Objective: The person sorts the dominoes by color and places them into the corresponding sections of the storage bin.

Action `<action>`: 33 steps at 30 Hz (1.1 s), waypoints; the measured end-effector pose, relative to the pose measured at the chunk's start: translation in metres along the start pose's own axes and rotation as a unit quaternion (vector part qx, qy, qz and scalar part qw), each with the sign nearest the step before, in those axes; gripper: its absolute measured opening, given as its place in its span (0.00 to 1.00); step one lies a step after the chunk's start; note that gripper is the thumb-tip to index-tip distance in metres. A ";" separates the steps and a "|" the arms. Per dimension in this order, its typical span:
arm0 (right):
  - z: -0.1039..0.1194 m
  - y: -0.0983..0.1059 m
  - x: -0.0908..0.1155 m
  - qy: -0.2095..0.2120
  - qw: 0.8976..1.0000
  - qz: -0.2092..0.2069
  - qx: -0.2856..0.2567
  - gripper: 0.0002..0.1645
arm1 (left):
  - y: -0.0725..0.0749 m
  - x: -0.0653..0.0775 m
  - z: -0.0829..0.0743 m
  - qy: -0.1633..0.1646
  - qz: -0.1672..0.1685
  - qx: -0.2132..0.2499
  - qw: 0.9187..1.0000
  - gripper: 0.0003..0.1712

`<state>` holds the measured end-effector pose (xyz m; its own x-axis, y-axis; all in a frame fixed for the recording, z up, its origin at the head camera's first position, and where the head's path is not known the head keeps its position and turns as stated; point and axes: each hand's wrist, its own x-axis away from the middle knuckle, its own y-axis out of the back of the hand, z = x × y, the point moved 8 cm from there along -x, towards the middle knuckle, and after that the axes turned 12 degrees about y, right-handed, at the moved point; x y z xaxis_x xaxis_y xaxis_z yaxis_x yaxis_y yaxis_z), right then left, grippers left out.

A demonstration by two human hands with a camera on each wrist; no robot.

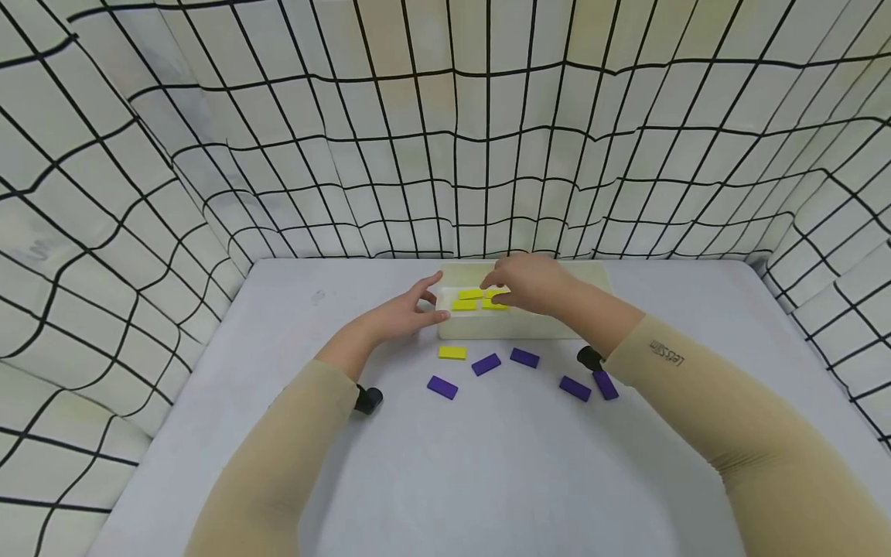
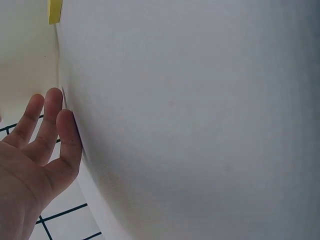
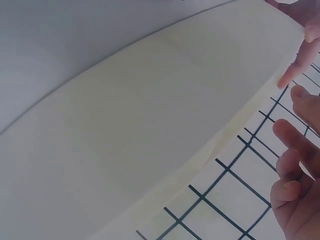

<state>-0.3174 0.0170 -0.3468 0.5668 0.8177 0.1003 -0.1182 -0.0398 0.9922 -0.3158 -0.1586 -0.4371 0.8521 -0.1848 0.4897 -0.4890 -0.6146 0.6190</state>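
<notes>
Yellow blocks (image 1: 464,305), four that I can count, lie inside the cream box (image 1: 508,329) toward its left end, at the far side of the table (image 1: 445,472). I see the right hand (image 1: 534,283) reaching in from the right, thumb and fingers parted around the rightmost yellow pieces; its grip looks released, though I cannot tell whether a fingertip touches one. The left hand (image 1: 400,316) is at the box's left end, fingers spread and grasping nothing, thumb by the near corner.

Just on the near side of the box I have one more yellow block (image 1: 452,353), left of centre. Five purple blocks (image 1: 486,364) are scattered nearer, three to the left and two to the right, by the right sleeve (image 1: 668,387). Black netting (image 1: 487,155) covers the far wall.
</notes>
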 end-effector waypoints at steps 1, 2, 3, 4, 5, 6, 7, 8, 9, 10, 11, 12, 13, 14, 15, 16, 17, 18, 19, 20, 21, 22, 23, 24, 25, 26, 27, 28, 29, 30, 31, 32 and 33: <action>0.001 0.001 0.004 0.003 1.000 -0.005 0.001 0.20 | 0.000 0.000 0.000 0.001 0.000 0.000 1.000 0.50; 0.003 0.002 0.008 0.007 1.000 -0.009 0.001 0.20 | 0.000 0.000 0.000 0.001 0.000 0.000 1.000 0.50; 0.004 0.003 0.012 0.009 1.000 -0.012 0.001 0.20 | 0.000 0.000 0.000 0.001 0.000 0.000 1.000 0.50; 0.005 0.003 0.016 0.011 1.000 -0.014 0.000 0.20 | 0.000 0.000 0.000 0.002 0.001 0.001 1.000 0.50; 0.006 0.003 0.019 0.014 1.000 -0.016 0.000 0.19 | 0.000 0.000 0.000 0.002 0.001 0.001 1.000 0.50; 0.008 0.003 0.023 0.017 1.000 -0.018 0.000 0.19 | 0.000 0.000 0.001 0.002 0.001 0.001 1.000 0.50; 0.009 0.002 0.026 0.019 1.000 -0.018 0.000 0.19 | 0.000 0.000 0.001 0.002 0.001 0.000 1.000 0.51; 0.010 0.002 0.030 0.022 1.000 -0.018 0.002 0.19 | 0.000 0.000 0.001 0.003 0.000 0.000 1.000 0.51; 0.011 0.001 0.033 0.022 1.000 -0.017 0.001 0.19 | 0.000 0.000 0.001 0.003 0.000 0.001 1.000 0.51; 0.012 0.000 0.036 0.021 1.000 -0.016 0.000 0.19 | 0.000 0.001 0.001 0.003 -0.001 0.000 1.000 0.51; 0.014 0.000 0.039 0.021 1.000 -0.015 -0.001 0.19 | 0.000 0.001 0.001 0.003 -0.001 0.000 1.000 0.51; 0.015 -0.001 0.041 0.021 1.000 -0.015 -0.003 0.19 | 0.000 0.001 0.001 0.003 -0.001 -0.001 1.000 0.51; 0.016 -0.002 0.044 0.022 1.000 -0.014 -0.003 0.19 | 0.000 0.001 0.001 0.004 -0.001 -0.002 1.000 0.51; 0.017 -0.003 0.046 0.022 1.000 -0.014 -0.003 0.19 | 0.000 0.001 0.001 0.004 0.000 -0.003 1.000 0.52; 0.018 -0.004 0.048 0.021 1.000 -0.014 -0.003 0.19 | 0.000 0.001 0.001 0.005 0.000 -0.003 1.000 0.52; 0.018 -0.005 0.049 0.023 1.000 -0.014 -0.002 0.19 | 0.000 0.000 0.001 0.006 0.001 -0.003 1.000 0.52; 0.019 -0.005 0.051 0.024 1.000 -0.015 -0.002 0.19 | 0.000 0.000 0.001 0.006 0.000 -0.004 1.000 0.52; 0.020 -0.006 0.051 0.026 1.000 -0.016 -0.002 0.19 | 0.000 0.000 0.001 0.006 0.000 -0.004 1.000 0.52; 0.021 -0.008 0.052 0.027 1.000 -0.016 -0.002 0.19 | 0.001 0.000 0.001 0.006 -0.001 -0.004 1.000 0.52; 0.022 -0.009 0.052 0.027 1.000 -0.016 -0.005 0.19 | 0.001 0.000 0.001 0.006 -0.001 -0.004 1.000 0.52; 0.023 -0.010 0.052 0.028 0.999 -0.017 -0.009 0.19 | 0.001 0.000 0.001 0.006 -0.002 -0.003 1.000 0.51; 0.024 -0.010 0.052 0.029 0.999 -0.017 -0.013 0.19 | 0.001 0.000 0.000 0.005 -0.003 -0.004 1.000 0.51; 0.025 -0.011 0.052 0.028 0.999 -0.018 -0.017 0.19 | 0.001 0.000 0.000 0.004 -0.002 -0.004 1.000 0.51; 0.026 -0.012 0.051 0.028 0.999 -0.017 -0.019 0.19 | 0.001 0.000 0.001 0.003 -0.002 -0.005 1.000 0.51; 0.027 -0.013 0.051 0.028 0.999 -0.016 -0.022 0.19 | 0.001 0.000 0.001 0.002 -0.001 -0.006 1.000 0.51; 0.029 -0.014 0.050 0.027 0.999 -0.014 -0.023 0.19 | 0.001 0.000 0.001 0.002 -0.001 -0.006 1.000 0.51; 0.030 -0.015 0.050 0.026 0.999 -0.013 -0.026 0.19 | 0.001 0.000 0.001 0.001 0.000 -0.006 1.000 0.51; 0.032 -0.017 0.049 0.025 0.999 -0.011 -0.027 0.19 | 0.001 0.000 0.001 0.002 0.000 -0.005 1.000 0.51; 0.033 -0.018 0.048 0.025 0.999 -0.009 -0.029 0.19 | 0.001 0.000 0.001 0.002 0.000 -0.004 1.000 0.51; 0.035 -0.020 0.047 0.026 0.999 -0.006 -0.032 0.19 | 0.001 0.000 0.001 0.003 0.000 -0.004 1.000 0.51; 0.036 -0.021 0.045 0.026 0.999 -0.003 -0.034 0.20 | 0.001 0.000 0.001 0.004 0.000 -0.002 1.000 0.51; 0.038 -0.023 0.044 0.025 0.999 0.000 -0.037 0.20 | 0.001 0.000 0.001 0.004 0.000 0.000 1.000 0.51; 0.040 -0.025 0.042 0.026 0.999 0.003 -0.040 0.20 | 0.000 0.000 0.001 0.004 0.000 0.001 1.000 0.51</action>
<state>-0.2578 0.0296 -0.3645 0.5224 0.8468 0.1000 -0.1878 -0.0001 0.9822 -0.3158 -0.1595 -0.4372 0.8506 -0.1777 0.4948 -0.4883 -0.6159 0.6182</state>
